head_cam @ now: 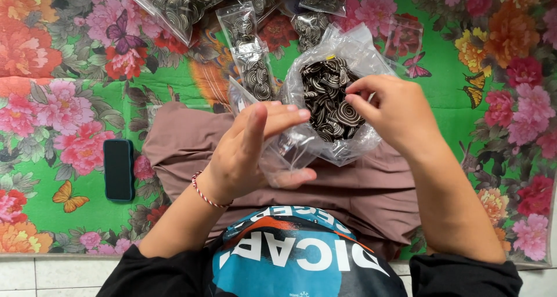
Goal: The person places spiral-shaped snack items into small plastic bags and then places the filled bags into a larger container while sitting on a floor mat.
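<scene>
Fingers of the left hand are pinched on a small clear plastic zip pouch, thumb beneath and the others lying flat over its upper side, holding its mouth up over the lap. The right hand has its fingertips drawn together inside the large clear plastic bag, nipping at the heap of black-and-cream swirl-patterned round pieces; whether a piece is actually caught between them cannot be told.

To do this well, the pouch mouth should stay wide and tilted toward the big bag so the carry is short, and only a few pieces should be lifted at a time, since they look smooth and slippery. The big bag's film is thin and crinkled, slumped open against the mauve fabric over the knees; the pouch film is stiffer and glossy.

A red-and-white twisted thread bracelet circles the left wrist. To the left, a dark rectangular phone lies flat on the bright floral mat, green with pink and orange blooms and butterflies. Farther off, filled zip pouches of the same swirled pieces lie in a loose cluster at the mat's far edge, well apart from the hands.
</scene>
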